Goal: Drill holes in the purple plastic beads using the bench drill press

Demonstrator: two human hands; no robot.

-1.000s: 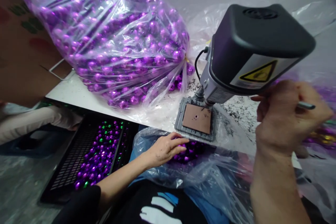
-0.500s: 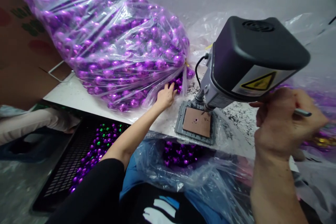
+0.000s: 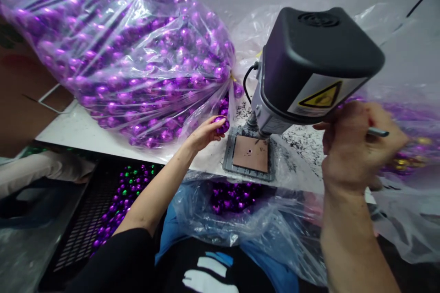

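Purple bauble (image 3: 222, 124) now pinched in my left hand (image 3: 203, 133), pulled from the bag (image 3: 113, 55) at 10 o'clock; right hand (image 3: 350, 149) stays clenched on the press lever (image 3: 378, 132).

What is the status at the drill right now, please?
Left hand grips one purple ball beside the drill plate. Right hand closed on the lever. Plate bare, nothing under the bit.

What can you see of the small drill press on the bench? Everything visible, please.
The drill press has a black plastic-looking top cover with a round vent, a grey body beneath, and a yellow triangular warning label on its side. A black cable loops at its rear. Its bit hangs just above a brown plate set in a grey base, with a small hole in it. Dark swarf lies around. The right hand grips its metal lever.
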